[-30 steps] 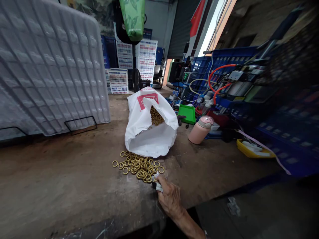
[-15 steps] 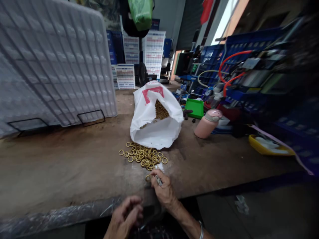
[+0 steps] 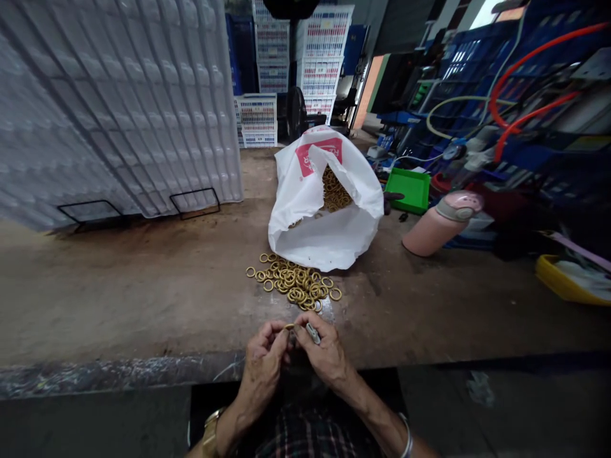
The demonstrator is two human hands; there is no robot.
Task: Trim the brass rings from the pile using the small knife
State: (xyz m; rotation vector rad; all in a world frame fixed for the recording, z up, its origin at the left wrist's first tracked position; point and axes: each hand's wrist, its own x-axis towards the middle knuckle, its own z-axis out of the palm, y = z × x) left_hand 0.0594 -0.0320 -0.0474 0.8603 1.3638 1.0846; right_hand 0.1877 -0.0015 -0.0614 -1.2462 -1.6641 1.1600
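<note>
Close to the table's front edge, my left hand (image 3: 265,356) and my right hand (image 3: 325,350) meet, both pinching a brass ring (image 3: 289,326) between thumbs and fingers. A small grey metal tool (image 3: 313,333) also sits in my right hand; its full shape is hidden by the fingers. Just beyond my hands lies a loose pile of brass rings (image 3: 294,280). Behind the pile, a torn white plastic bag (image 3: 329,245) with red print gapes toward me, holding many more rings.
Clear ribbed plastic trays (image 3: 119,95) stand upright at the left on black wire stands (image 3: 195,202). To the right are a pink bottle (image 3: 439,222), a green tray (image 3: 408,189) and a yellow tray (image 3: 570,283). White crates (image 3: 322,70) are stacked behind the bag.
My left hand has come up and right to the ring held by my right hand, and now grips it too. The view has tilted down and shifted left.
</note>
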